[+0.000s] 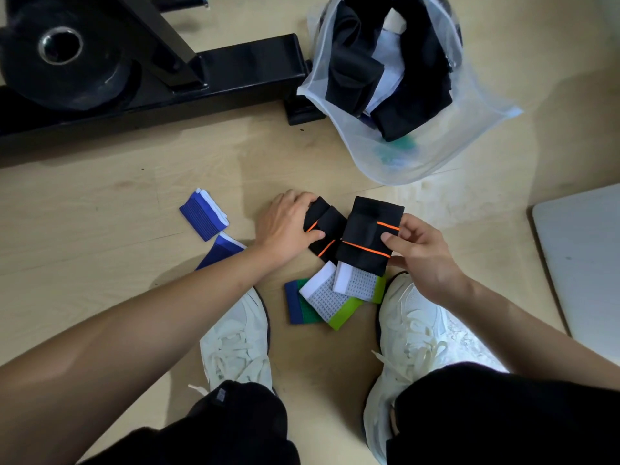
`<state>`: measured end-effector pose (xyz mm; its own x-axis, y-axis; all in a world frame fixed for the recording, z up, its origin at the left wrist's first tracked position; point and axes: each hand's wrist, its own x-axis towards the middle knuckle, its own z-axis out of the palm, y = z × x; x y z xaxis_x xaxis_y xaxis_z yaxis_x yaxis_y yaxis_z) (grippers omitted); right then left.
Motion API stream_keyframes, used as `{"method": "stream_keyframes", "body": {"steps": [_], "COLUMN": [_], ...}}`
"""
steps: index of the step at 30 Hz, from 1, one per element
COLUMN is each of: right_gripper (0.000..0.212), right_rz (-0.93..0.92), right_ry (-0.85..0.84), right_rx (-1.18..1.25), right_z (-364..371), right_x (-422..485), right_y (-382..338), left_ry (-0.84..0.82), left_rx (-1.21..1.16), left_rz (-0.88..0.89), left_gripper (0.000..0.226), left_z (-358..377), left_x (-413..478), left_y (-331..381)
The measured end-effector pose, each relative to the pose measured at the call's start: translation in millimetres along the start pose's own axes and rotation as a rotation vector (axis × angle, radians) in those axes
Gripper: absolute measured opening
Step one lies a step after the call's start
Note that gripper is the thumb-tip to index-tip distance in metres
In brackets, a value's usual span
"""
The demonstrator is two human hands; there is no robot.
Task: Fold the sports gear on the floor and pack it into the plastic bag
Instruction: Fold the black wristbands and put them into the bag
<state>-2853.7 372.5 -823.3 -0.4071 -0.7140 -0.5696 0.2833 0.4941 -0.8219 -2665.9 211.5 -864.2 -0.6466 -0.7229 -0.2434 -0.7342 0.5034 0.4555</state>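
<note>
Folding step: left hand grips small black orange-trimmed wrap on floor; right hand pinches larger wrap. Next, likely: stack pair, move into plastic bag.

We get one head view: steeply down, wide-angle, close above grip of right hand, pale wooden floor around it.

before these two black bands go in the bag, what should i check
1. Right hand pinches black band: ok.
2. Left hand grips second black band: ok.
3. Plastic bag mouth open: ok.
4. Room left in bag: cannot tell.
5. Both bands fully folded: cannot tell.
6. Blue bands and grey-green bands packed: not ok, on the floor.
</note>
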Motion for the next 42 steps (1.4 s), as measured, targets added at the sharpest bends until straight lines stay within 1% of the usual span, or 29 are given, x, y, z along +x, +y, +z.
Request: {"method": "stream_keyframes", "body": {"steps": [2,3,6,8,9,11,12,13,14,15,17,18,19,20,21,22,23,24,25,26,28,30,33,35,37,38,40,41,42], "right_gripper": [0.026,0.022,0.023,0.025,0.017,0.014,0.014,0.019,0.025,0.027,0.028,0.029,0.028,0.028,0.028,0.027,0.029,0.031,0.032,0.033,0.033,0.034,0.036,0.037,0.039,0.042,0.057,0.066,0.073], "right_rz": [0.010,0.020,0.018,0.000,-0.011,-0.026,-0.032,-0.032,-0.030,-0.024,-0.008,-0.005,-0.006,-0.012,-0.020,-0.026,-0.030,-0.033,-0.031,-0.026,-0.017,0.000,0.020,0.023,0.007,-0.004,0.002,0.008,-0.003], "right_ry": [-0.071,-0.094,-0.093,-0.032,0.007,0.057,0.052,0.037,0.009,-0.023,-0.068,-0.075,-0.076,-0.069,-0.058,-0.046,-0.030,-0.017,-0.008,-0.003,-0.004,-0.002,-0.001,0.011,0.015,0.024,0.059,0.068,0.059], "right_rx": [0.078,0.101,0.098,0.066,0.063,0.050,0.049,0.051,0.058,0.067,0.069,0.067,0.066,0.065,0.061,0.055,0.037,0.015,-0.003,-0.011,-0.024,-0.033,-0.065,-0.121,-0.165,-0.184,-0.218,-0.226,-0.249], "right_z": [1.5,2.5,4.2,4.1,3.5,3.2,2.9,2.8,3.6,5.2,9.9,12.2,14.0,15.4,15.7,15.5,14.6,13.7,12.8,12.3,11.8,12.4,12.5,11.5,10.1,9.8,8.4,7.6,7.1], "right_x": [-4.7,-6.1,-5.3,-1.8,0.0,0.6,0.1,-0.9,-2.3,-3.6,-4.4,-4.5,-4.7,-4.5,-4.1,-3.4,-2.8,-2.8,-3.3,-3.9,-4.8,-5.7,-5.7,-4.7,-3.6,-2.5,-0.6,-1.2,-1.9], "right_y": [-1.9,-2.1,0.3,2.0,3.2,4.6,5.3,5.2,4.1,2.5,-0.5,-1.7,-3.1,-4.1,-4.4,-4.6,-4.9,-5.1,-5.4,-5.6,-4.5,-3.1,-0.5,1.9,4.9,6.4,7.4,6.7,6.9], "left_ry": [0.051,0.050,0.009,0.010,0.018,0.040,0.065,0.101,0.149,0.200,0.271,0.273,0.258,0.217,0.144,0.034,-0.081,-0.159,-0.195,-0.198,-0.136,-0.092,-0.130,-0.110,-0.085,-0.090,-0.098,-0.098,-0.090], "left_rx": [-0.056,-0.098,-0.262,-0.378,-0.469,-0.725,-0.846,-0.926,-0.957,-0.938,-0.818,-0.708,-0.546,-0.360,-0.205,-0.125,-0.114,-0.137,-0.169,-0.201,-0.245,-0.166,0.043,-0.004,-0.150,-0.204,-0.285,-0.339,-0.425], "left_rz": [-0.024,-0.062,-0.185,-0.226,-0.262,-0.366,-0.403,-0.419,-0.405,-0.361,-0.182,-0.064,0.053,0.145,0.193,0.189,0.152,0.125,0.105,0.082,-0.017,-0.099,-0.141,-0.170,-0.218,-0.226,-0.211,-0.212,-0.232], "left_gripper": [0.047,0.038,0.016,0.014,0.014,0.013,0.014,0.016,0.015,0.011,0.020,0.025,0.026,0.026,0.026,0.026,0.027,0.029,0.032,0.035,0.047,0.065,0.082,0.085,0.079,0.067,0.031,0.022,0.021], "left_z": [-2.2,-3.8,-6.7,-9.6,-13.0,-22.6,-27.6,-31.4,-34.5,-36.0,-37.5,-36.0,-34.2,-30.1,-25.9,-22.2,-19.4,-17.6,-17.1,-18.4,-22.2,-21.5,-10.9,-3.2,-1.5,-1.9,-6.0,-9.4,-11.9], "left_x": [-0.6,-1.9,-6.4,-10.9,-13.1,-18.8,-22.4,-26.7,-30.9,-35.6,-45.9,-50.6,-54.3,-56.2,-57.3,-59.1,-61.1,-62.6,-63.5,-62.8,-55.9,-45.3,-37.9,-36.1,-33.1,-31.1,-30.2,-31.8,-33.1], "left_y": [-4.1,-6.5,-16.9,-22.9,-23.7,-23.2,-22.1,-21.0,-19.6,-18.3,-14.3,-13.8,-14.2,-17.6,-22.2,-26.1,-29.9,-32.8,-33.6,-32.5,-25.7,-17.1,-1.4,1.7,-0.7,-3.3,-9.3,-11.7,-15.2]}}
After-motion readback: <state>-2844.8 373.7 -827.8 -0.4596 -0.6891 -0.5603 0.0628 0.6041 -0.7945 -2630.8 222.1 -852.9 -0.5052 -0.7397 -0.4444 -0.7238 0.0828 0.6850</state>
